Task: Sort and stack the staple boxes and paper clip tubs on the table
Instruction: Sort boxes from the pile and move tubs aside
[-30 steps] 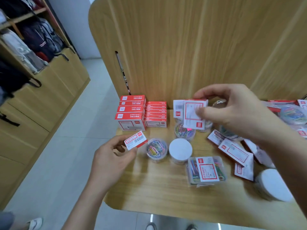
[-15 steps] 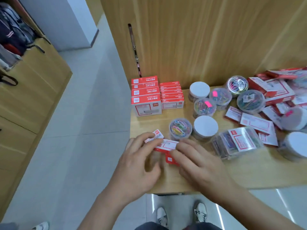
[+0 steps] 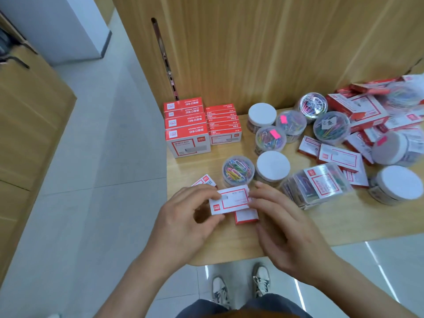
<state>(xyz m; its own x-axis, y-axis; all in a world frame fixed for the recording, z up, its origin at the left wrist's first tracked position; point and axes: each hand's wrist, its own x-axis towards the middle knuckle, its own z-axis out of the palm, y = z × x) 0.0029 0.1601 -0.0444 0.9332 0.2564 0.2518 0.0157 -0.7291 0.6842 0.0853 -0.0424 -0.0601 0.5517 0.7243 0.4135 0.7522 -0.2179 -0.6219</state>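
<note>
risk: box (image 3: 229, 199) lies askew on a lower box (image 3: 246, 217) near the surface (image 3: 344, 223) edge; a clumsy nudge could likely push both off.
left hand (image 3: 183, 223): palm down, pinching the box's left end.
right hand (image 3: 286, 235): mirrored, pinching its right end.
place: front left, just before a tub (image 3: 238, 169).

Light wood-grain partition panel (image 3: 252, 53) stands beyond my fingers (image 3: 199, 194); grey tiled floor (image 3: 103, 180) left of them, white lace-up sneakers (image 3: 220, 292) behind them.
</note>
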